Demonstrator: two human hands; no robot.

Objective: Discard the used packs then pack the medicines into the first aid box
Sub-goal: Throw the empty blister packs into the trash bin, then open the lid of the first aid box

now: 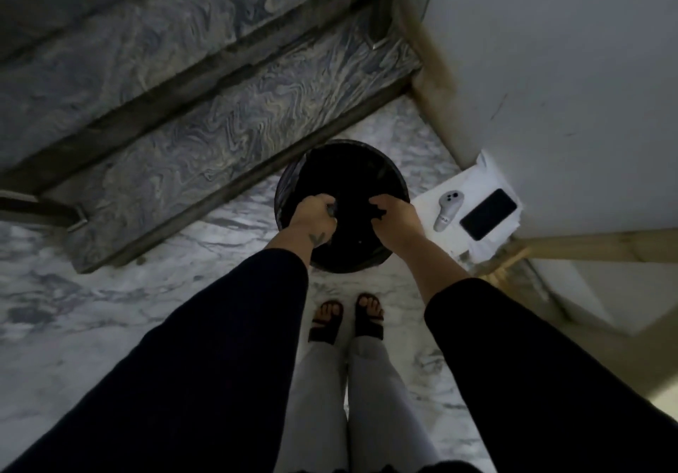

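A round black bin (341, 164) with a dark liner stands on the marble floor right in front of my feet. Both my hands hang over its open mouth. My left hand (312, 215) is curled around a small grey used pack (332, 210), of which only an edge shows between the fingers. My right hand (398, 215) is curled on a dark crumpled piece (378, 212) with a ragged edge; against the black inside of the bin I cannot tell what it is. The bin's contents are too dark to make out. No first aid box or medicines are in view.
Marble stair steps (205, 116) rise to the left and behind the bin. A small white table (427, 202) stands right of the bin, carrying a black phone (488, 213) and a grey device (447, 210). A pale wall (568, 68) closes the right side.
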